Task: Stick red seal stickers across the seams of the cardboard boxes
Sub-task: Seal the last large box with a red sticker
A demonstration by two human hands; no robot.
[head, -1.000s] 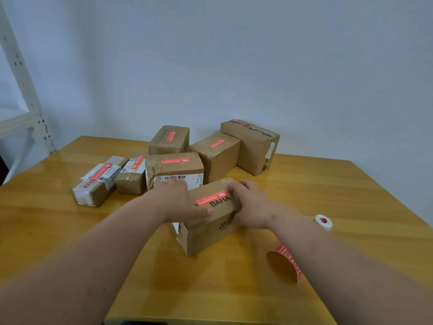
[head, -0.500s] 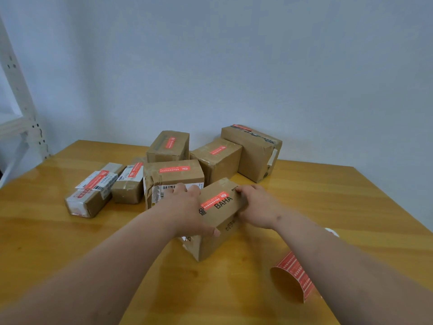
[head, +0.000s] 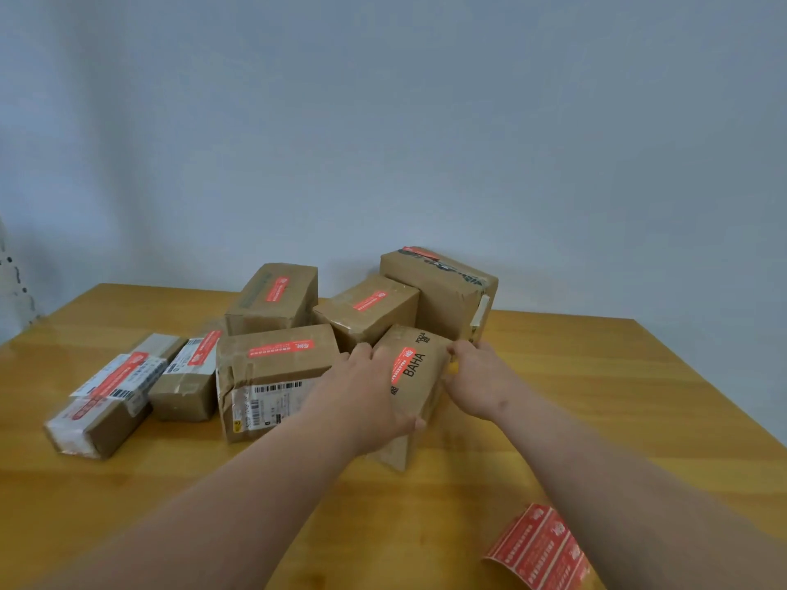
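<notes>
At nine o'clock on the wooden table lie sealed cardboard boxes, contents hidden. At centre, the left hand and right hand clasp the BAHA box by its sides, its red seal sticker on top. The sticker roll lies at five o'clock.

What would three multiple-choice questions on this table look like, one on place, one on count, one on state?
1. Where is the sticker roll?
A. on a box
B. near right of the table
C. far left

2. How many boxes are there?
A. seven
B. four
C. ten

3. How is the BAHA box held?
A. untouched
B. left hand only
C. between both hands

Answers: 1 B, the roll lies by the right forearm; 2 A, seven show, each with a red sticker; 3 C, the right hand grips its other side.
</notes>
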